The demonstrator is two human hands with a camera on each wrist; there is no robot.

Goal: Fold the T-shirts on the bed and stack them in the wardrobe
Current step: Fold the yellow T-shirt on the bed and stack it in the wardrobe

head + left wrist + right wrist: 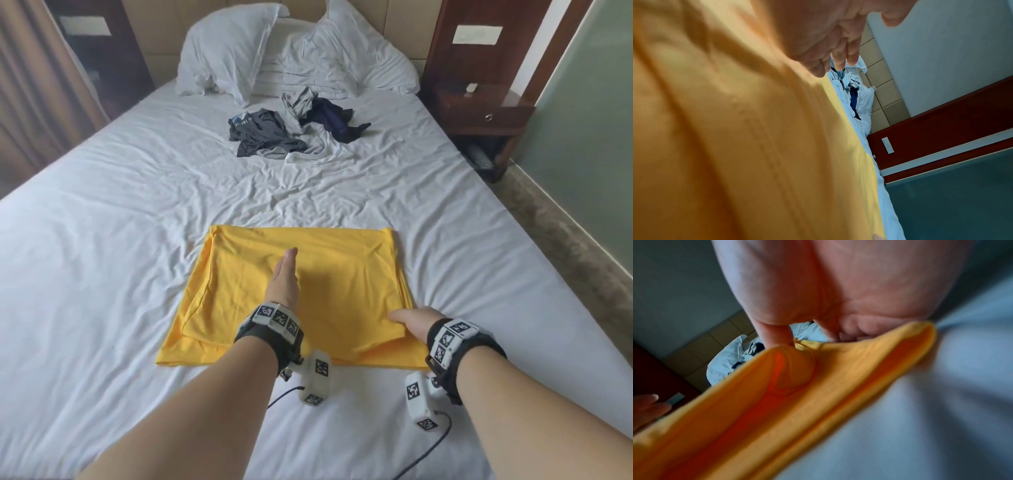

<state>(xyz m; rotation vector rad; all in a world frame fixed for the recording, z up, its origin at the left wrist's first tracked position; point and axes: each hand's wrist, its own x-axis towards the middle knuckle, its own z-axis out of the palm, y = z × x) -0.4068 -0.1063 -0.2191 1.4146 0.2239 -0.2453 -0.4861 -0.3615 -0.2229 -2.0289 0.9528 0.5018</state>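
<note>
— So where is the yellow T-shirt (346, 274) lying?

— Low in the centre of the head view, spread as a folded rectangle on the white bed sheet (102, 274), with both arms reaching onto it from the bottom edge.

— And the left hand (283, 279)?

— Edge-on along the middle of the shirt, fingers straight and together, pointing toward the top of the frame. In the left wrist view the fingers (840, 53) are extended over the yellow cloth, holding nothing.

— The right hand (412, 323)?

— At the shirt's lower right corner. The right wrist view is blurred, but it shows the thumb (777, 332) on top of the fabric edge and the other fingers curled under it, so it pinches the shirt's layers there.

— Anything else on the bed?

— Higher up, just above centre, a crumpled pile of unfolded clothes: a dark grey T-shirt (260, 133) on the left, a light grey one (298, 102) in the middle, a navy one (330, 118) on the right. Behind them, two white pillows (226, 51) lean against the beige headboard. A dark wooden nightstand (479, 109) stands in the upper right.

— The wrists?

— Each wears a black strap with white marker-printed blocks, cables trailing over the sheet.
</note>
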